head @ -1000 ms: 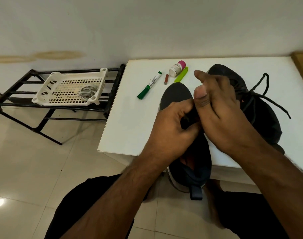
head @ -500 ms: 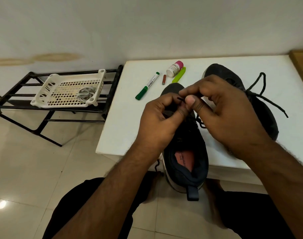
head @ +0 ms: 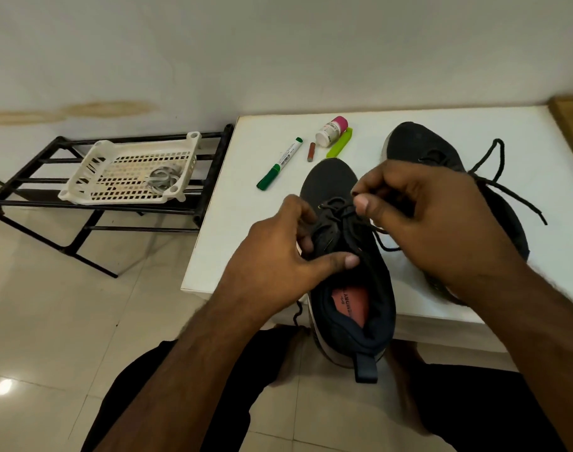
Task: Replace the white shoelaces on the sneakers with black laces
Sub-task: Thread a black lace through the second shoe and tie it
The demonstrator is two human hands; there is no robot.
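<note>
On the white tabletop (head: pixel 233 223) our left hand (head: pixel 278 256) gripped the dark fabric sneaker (head: pixel 347 256) while our right hand (head: pixel 418 216) pinched its black lace (head: pixel 335 203), whose tip could slip and miss the eyelet.

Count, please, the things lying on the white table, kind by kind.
Dark sneakers: 2
Green marker: 1
Small brown stick: 1
Pink-capped bottle: 1
Lime-green marker: 1
Total: 6
</note>
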